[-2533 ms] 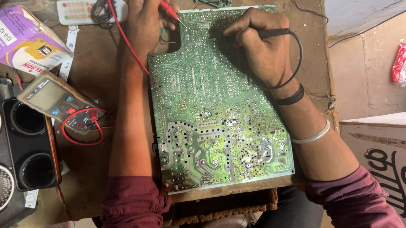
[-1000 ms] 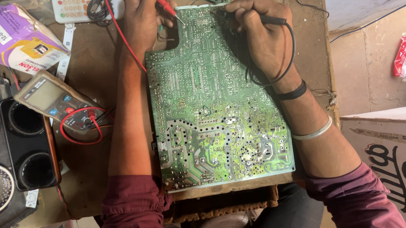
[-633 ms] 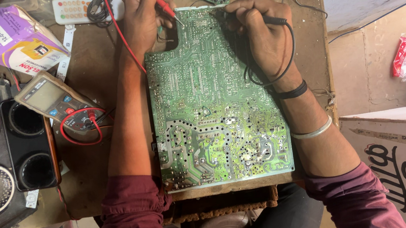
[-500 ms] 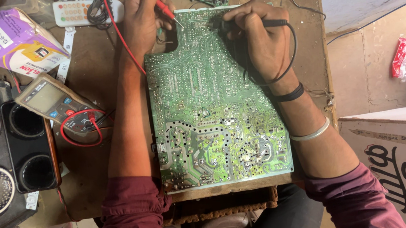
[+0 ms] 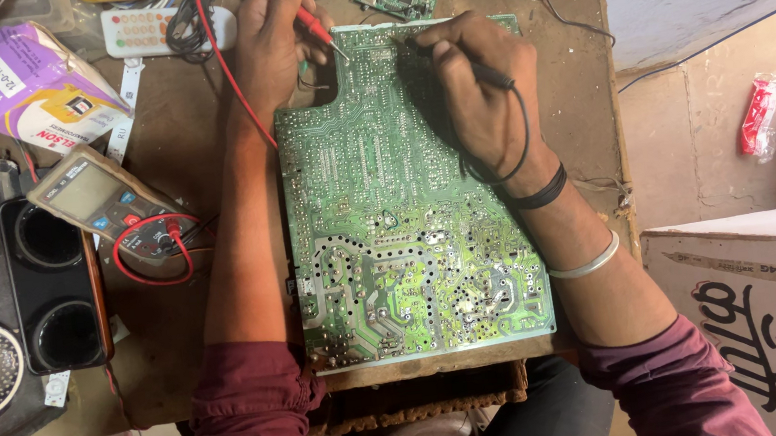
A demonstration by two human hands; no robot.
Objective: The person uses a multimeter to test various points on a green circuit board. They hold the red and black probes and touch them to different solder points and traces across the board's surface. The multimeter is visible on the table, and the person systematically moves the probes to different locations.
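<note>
Red probe (image 5: 297, 11) tip, nearer black probe (image 5: 486, 71).

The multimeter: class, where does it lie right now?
In the head view, the multimeter lies left of the circuit board, beside the left forearm, next to the black speaker.

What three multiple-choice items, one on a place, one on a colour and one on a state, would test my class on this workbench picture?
1. Where does the multimeter lie?
A. on the circuit board
B. left of the circuit board
C. on the cardboard box

2. What colour is the probe in the left hand?
A. red
B. blue
C. white

3. How does the circuit board lie?
A. upright on its edge
B. flat, solder side up
C. folded in a bag

Answers: 1 B, it rests on the table beside the left forearm. 2 A, the red probe trails a red lead. 3 B, green tracks and solder dots face the camera.
</note>
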